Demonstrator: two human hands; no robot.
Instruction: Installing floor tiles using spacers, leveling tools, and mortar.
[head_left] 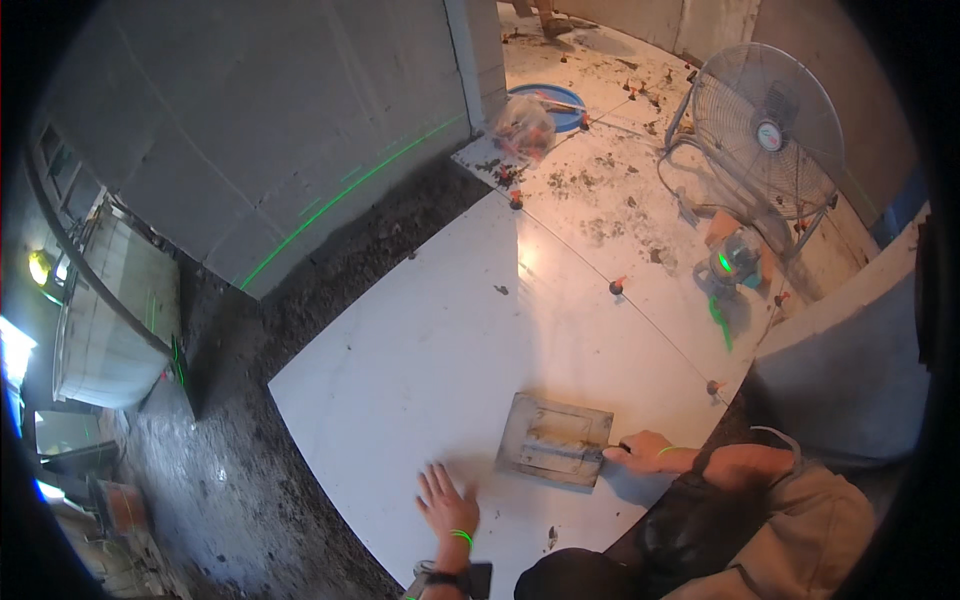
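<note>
A beige sleeve [825,525] is filling the lower right, nearest the camera. Beyond it, a rectangular trowel [555,442] is lying, seemingly flat, on the near part of a white slab [430,330], between the two hands. The right hand [645,452] is grasping its handle end, fingers closing round it; the left hand [447,505] is gripping nothing, its palm pressing on the slab with fingers spreading.

Several things could be going wrong from here. Grit trapping under the plate could be scratching the slab if the trowel is dragging, though its underside is hiding from view. Uneven weight on the left palm could be tipping or shifting the slab, upsetting the joint where red-topped clips [616,287] are standing. Loose crumbs could also be making the palm slip.

The trowel's long axis is running roughly left to right, the handle end pointing right toward the grasping hand, the far end pointing left.

Further out, dark rough ground [270,450] is bordering the slab's left edge, a wire-caged fan [768,135] is standing at upper right, and a green line [350,187] is crossing the grey wall [290,110].
</note>
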